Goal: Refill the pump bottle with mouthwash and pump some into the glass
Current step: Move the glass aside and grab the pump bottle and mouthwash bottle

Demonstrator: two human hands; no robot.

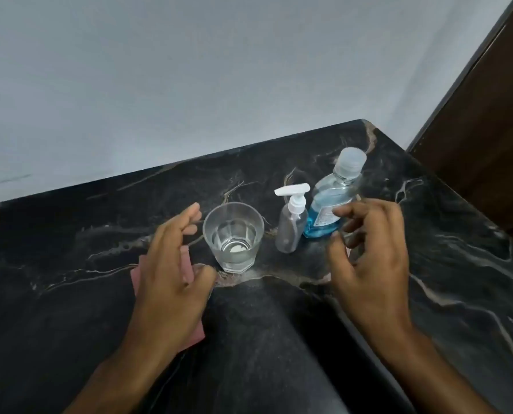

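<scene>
The mouthwash bottle (328, 204) stands upright, just beyond the right hand (368, 252), whose loosely curled fingers (343, 212) hold nothing. The left hand (171, 264), open and empty, hovers left of the glass (233, 236), farther from the pump bottle (291, 225).

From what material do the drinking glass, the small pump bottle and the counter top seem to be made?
The glass looks like clear, thick glass: faceted walls and a heavy, bright base. The pump bottle seems to be thin clear plastic, slightly cloudy, with a matte white plastic pump head. The counter top looks like polished dark stone, perhaps marble or a laminate copy: pale veins and a soft sheen.
</scene>
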